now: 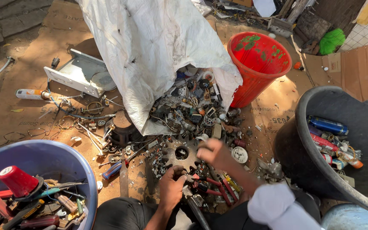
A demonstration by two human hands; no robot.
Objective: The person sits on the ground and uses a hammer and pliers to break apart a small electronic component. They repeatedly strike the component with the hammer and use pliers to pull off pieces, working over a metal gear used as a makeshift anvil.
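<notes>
Left hand: our left hand (171, 187) sits low near the middle, fingers curled down onto small metal scrap (191, 178) in front of our lap; we cannot tell whether it truly grips a piece or only presses on it.
Right hand: our right hand (216, 154), white sleeve (277, 208) behind it, is just right of the left and a little farther out, blurred, fingers bent as if pinching something small; we cannot tell what, if anything, it holds.
Between the hands: red-handled pliers (216, 185) lie on the ground just near of the right hand, touching the scrap.
Just beyond: a toothed metal gear (183, 154) with a round hole lies flat, touching the scrap heap (194, 111).
Heap: mixed small parts spill from the mouth of a white woven sack (150, 47) that leans away to the far side.
Far right: a red bucket (258, 64), tilted, rests beside the sack's mouth.
Right: a black tub (320, 106) holds spray cans and bits.
Near left: a blue basin (64, 157) holds tools and a red cone-shaped cap (17, 181).
Left: a grey metal casing (79, 74) and loose wires lie on cardboard (30, 55).
</notes>
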